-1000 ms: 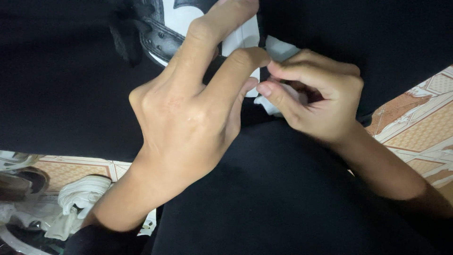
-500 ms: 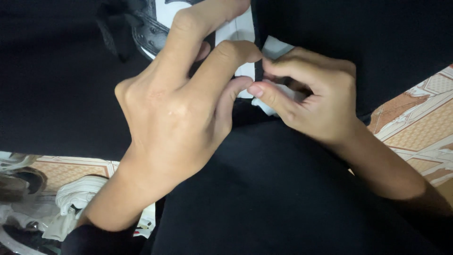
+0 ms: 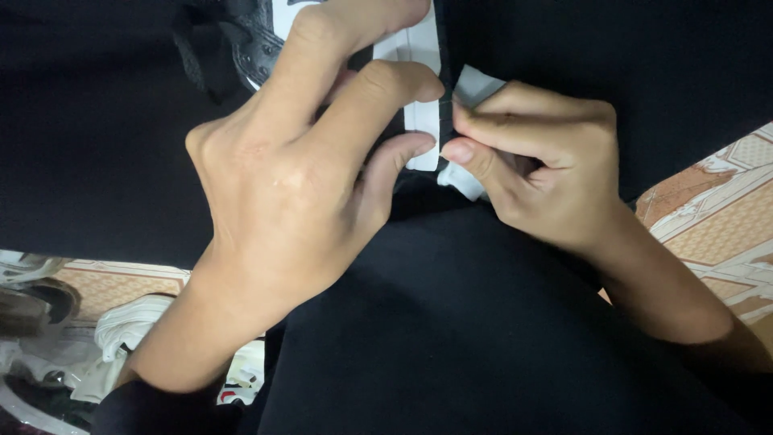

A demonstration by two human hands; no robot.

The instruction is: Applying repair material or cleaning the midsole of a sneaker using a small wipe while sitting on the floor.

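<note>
Compared with a second ago, the left hand (image 3: 298,185) has crept up and over to the left of the view, so that its index and middle fingers now lie further along the white strip (image 3: 423,121), and the thumb has closed in beneath them; the right hand (image 3: 539,169) has barely moved, though its thumb and forefinger have drawn tighter together. The work seems to have gone from getting hold of the piece to pinching it firmly at one spot. The left hand is partly closed: its fingers are bent over the strip and press on it, with the thumb tip just below the strip's lower end, so it grips the strip rather than lying open on it. The right hand is closed in a fine pinch, thumb against forefinger, right at the strip's right edge, where a narrow dark edge runs alongside; whether it nips that edge or the white piece (image 3: 475,84) showing above and below its knuckles, I cannot tell. The strip sits between the two hands, near the top of the view, on black cloth (image 3: 483,338) that fills most of the picture. Above the left hand part of a black-and-white shoe (image 3: 258,40) shows, touching the strip's upper end or lying just beside it. At the right edge a patterned orange floor (image 3: 717,217) appears, and at the lower left corner lie pale shoes (image 3: 121,338) on the same floor.
</note>
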